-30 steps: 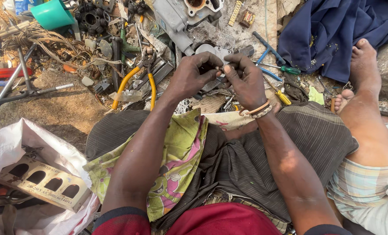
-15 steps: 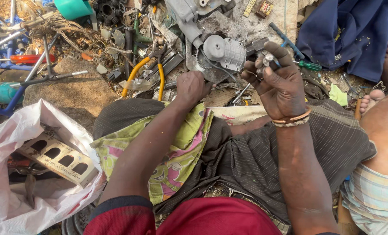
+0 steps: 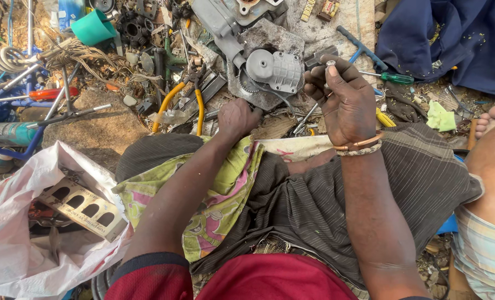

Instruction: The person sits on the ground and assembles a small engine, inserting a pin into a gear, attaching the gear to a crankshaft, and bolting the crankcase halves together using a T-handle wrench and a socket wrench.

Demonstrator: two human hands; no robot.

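Note:
My right hand [image 3: 342, 100] is raised above my lap, its fingers closed on a small silvery metal part [image 3: 330, 63] held at the fingertips. A band of bracelets sits on its wrist. My left hand [image 3: 238, 118] rests low by my knee, fingers curled down onto the scrap at the edge of a flat grey metal plate [image 3: 269, 39]. A grey motor housing [image 3: 275, 69] lies on that plate between the two hands. Whether the left hand grips anything is hidden by the fingers.
Yellow-handled pliers [image 3: 181, 100] lie left of my left hand. A teal cup [image 3: 93, 26], wire coils and gears fill the far left. A white plastic bag [image 3: 36, 222] with a slotted metal piece lies at left. Blue cloth [image 3: 453, 39] and another person's leg [image 3: 491, 166] are at right.
Both hands were together at the scrap pile a second ago. The right hand has lifted away with the small part; the left hand dropped toward my knee. The view shifted forward.

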